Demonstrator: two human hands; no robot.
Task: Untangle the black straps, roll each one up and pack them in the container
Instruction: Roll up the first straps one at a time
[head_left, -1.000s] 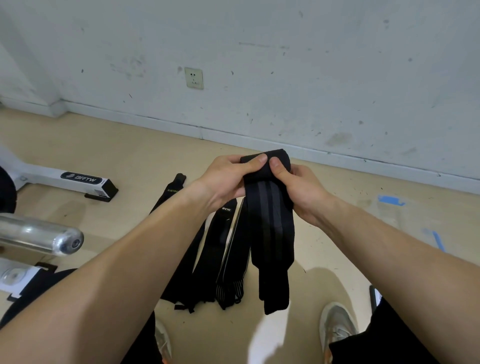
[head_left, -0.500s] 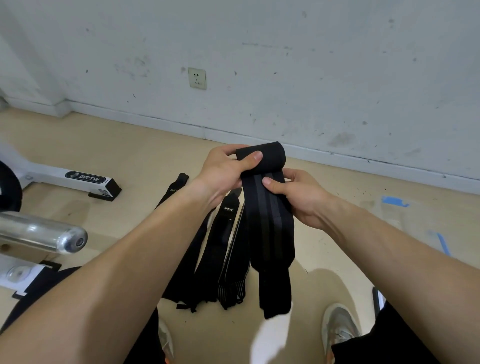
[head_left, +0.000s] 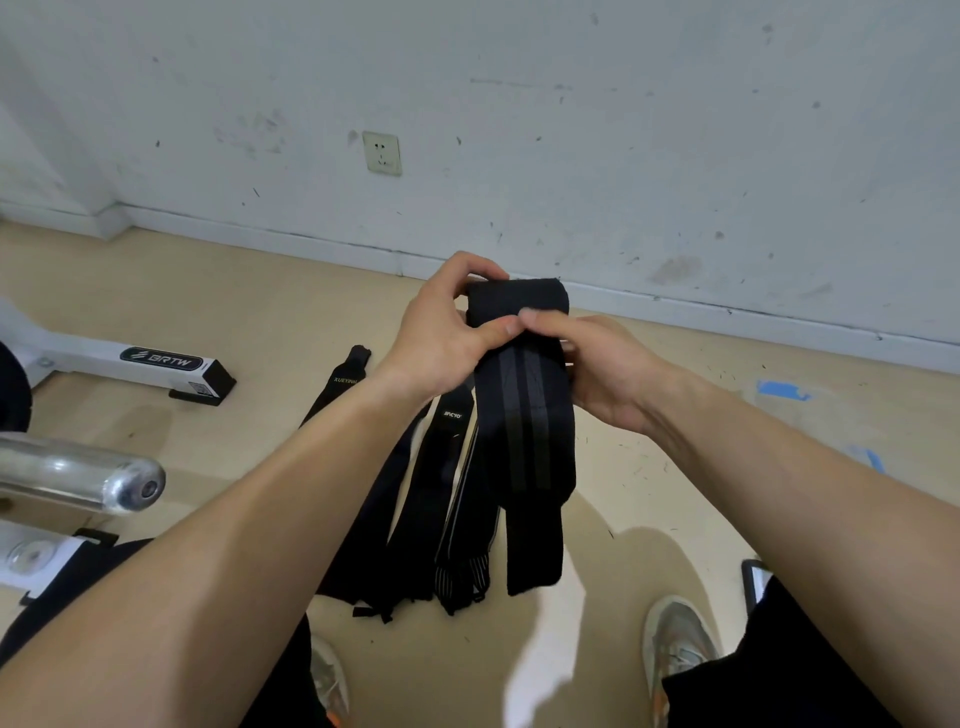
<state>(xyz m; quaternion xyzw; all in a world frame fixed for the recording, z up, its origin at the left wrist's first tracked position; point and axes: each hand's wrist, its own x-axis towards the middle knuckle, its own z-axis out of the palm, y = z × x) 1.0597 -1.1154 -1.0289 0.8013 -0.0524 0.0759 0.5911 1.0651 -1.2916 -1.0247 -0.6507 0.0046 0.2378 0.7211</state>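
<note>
A black strap (head_left: 524, 415) is held at its rolled top, pinched by both the left hand (head_left: 441, 332) and the right hand (head_left: 597, 364). Its tail hangs free. Three floor straps (head_left: 415, 493) lie close together below, marked "XUEYINI" and "…CYO". "BRTW" is printed on the machine leg (head_left: 130, 358). Bare floor (head_left: 675, 493) lies to the right.

- Wall socket (head_left: 382, 153), white, low on scuffed wall (head_left: 623, 130).
- White machine leg (head_left: 130, 358) w/ "BRTW" label, black end cap, left side of floor (head_left: 208, 291).
- Chrome bar end (head_left: 88, 475), left edge, nearer cam.
- Blue tape marks (head_left: 782, 389), floor right, nr wall.
</note>
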